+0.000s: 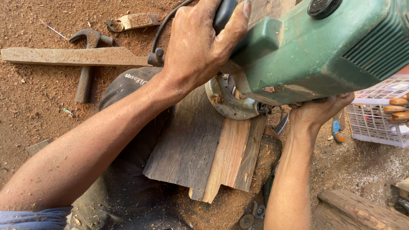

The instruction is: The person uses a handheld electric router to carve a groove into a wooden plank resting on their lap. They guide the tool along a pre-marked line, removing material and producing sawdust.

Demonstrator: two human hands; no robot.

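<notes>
The green power saw [315,51] sits on the weathered wooden board [204,145], its round metal guard [228,100] resting where grey wood meets a fresher reddish strip. My left hand [200,42] is wrapped shut around the black rear handle, thumb over the top; my right hand [319,113] is tucked under the motor housing, and I cannot tell whether its fingers are closed there. The saw looks heavy and rigid, best held by handle and body together; the board looks stiff, rough and splintery. The blade itself is hidden by the guard, and the housing runs off the frame's top edge. On the sawdust-covered ground lie a hammer [87,64], a long plank [72,56] and a white basket [377,113].
</notes>
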